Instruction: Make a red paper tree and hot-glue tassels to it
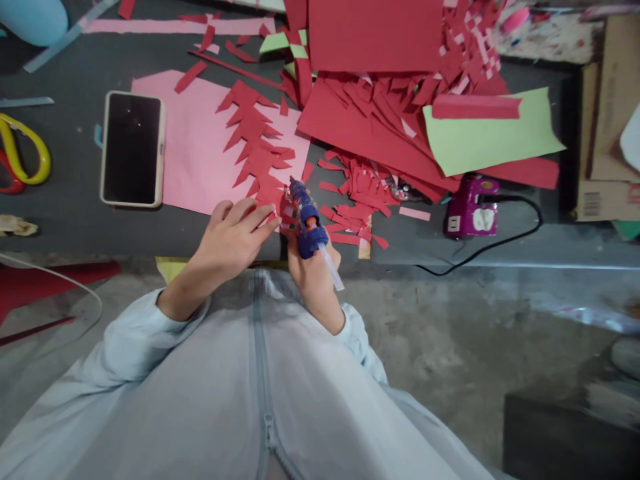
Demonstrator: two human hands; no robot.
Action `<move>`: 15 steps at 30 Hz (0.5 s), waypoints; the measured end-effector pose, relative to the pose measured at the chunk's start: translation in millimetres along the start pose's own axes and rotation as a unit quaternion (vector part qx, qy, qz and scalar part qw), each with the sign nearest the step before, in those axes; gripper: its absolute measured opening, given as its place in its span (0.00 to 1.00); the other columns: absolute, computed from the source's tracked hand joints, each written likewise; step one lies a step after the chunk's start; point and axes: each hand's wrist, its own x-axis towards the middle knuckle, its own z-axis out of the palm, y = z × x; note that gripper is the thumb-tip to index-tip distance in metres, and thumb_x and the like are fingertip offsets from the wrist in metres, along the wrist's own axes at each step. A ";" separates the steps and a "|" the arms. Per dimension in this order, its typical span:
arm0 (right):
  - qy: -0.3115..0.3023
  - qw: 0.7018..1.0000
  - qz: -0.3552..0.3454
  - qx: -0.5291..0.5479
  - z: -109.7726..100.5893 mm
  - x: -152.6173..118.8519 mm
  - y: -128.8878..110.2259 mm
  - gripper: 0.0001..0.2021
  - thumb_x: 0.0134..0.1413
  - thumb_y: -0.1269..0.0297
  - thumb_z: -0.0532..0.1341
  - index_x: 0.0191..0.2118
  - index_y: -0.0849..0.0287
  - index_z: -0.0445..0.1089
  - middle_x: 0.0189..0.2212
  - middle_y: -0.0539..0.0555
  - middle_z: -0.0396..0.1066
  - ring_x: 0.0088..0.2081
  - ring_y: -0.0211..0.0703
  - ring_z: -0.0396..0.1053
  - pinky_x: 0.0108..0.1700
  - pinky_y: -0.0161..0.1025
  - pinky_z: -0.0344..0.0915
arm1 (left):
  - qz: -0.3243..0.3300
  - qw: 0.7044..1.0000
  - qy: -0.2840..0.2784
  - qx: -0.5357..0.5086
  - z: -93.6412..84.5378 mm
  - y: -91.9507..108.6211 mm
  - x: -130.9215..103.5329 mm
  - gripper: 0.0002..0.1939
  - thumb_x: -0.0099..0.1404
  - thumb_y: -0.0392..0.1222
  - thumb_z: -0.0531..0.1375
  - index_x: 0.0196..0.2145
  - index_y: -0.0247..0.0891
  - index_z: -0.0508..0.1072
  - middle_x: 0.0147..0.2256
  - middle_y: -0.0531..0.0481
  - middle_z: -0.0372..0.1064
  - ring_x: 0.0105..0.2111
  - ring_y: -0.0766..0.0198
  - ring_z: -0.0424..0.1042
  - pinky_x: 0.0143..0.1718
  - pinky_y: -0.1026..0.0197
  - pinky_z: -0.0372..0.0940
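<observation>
My right hand (316, 270) grips a blue hot glue gun (307, 223), its nozzle pointing away from me and a clear glue stick (331, 267) poking out of the back. Beside it, my left hand (227, 240) has its fingertips closed on a small red paper piece (273, 215), partly hidden by the fingers. Just beyond both hands, spiky red paper cutouts (253, 133) lie in a row on a pink paper sheet (193, 143). The nozzle is close to the near end of that row; whether it touches the paper I cannot tell.
A smartphone (133, 150) lies on the pink sheet's left edge, with yellow-handled scissors (40, 163) farther left. Red strips (370, 190), red sheets (375, 37) and a green sheet (493, 137) cover the right side. A purple box with a black cable (473, 207) sits near the table edge.
</observation>
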 end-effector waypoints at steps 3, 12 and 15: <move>0.001 1.000 0.005 0.008 0.4 0.9 -0.6 0.19 0.64 0.52 0.53 0.46 0.60 0.74 0.34 0.59 0.77 0.31 0.48 0.72 0.35 0.39 0.60 | 0.007 1.000 -0.002 0.008 0.8 -1.1 -0.8 0.19 0.71 0.37 0.53 0.57 0.48 0.69 0.59 0.47 0.69 0.59 0.50 0.63 0.53 0.45 0.58; -0.009 1.000 0.003 0.023 -0.8 0.3 -1.2 0.19 0.65 0.53 0.53 0.46 0.61 0.74 0.36 0.61 0.78 0.33 0.49 0.73 0.36 0.39 0.60 | 0.065 0.990 -0.002 0.127 -3.9 -4.0 -2.8 0.18 0.73 0.38 0.50 0.58 0.43 0.65 0.61 0.49 0.66 0.57 0.54 0.62 0.53 0.48 0.58; -0.002 0.999 0.006 0.031 -0.8 0.2 -1.4 0.19 0.64 0.52 0.53 0.45 0.61 0.74 0.36 0.60 0.77 0.33 0.49 0.73 0.36 0.40 0.61 | 0.065 0.989 -0.007 0.135 -7.5 -2.9 -2.3 0.18 0.73 0.39 0.50 0.58 0.43 0.65 0.61 0.50 0.65 0.56 0.53 0.62 0.53 0.47 0.58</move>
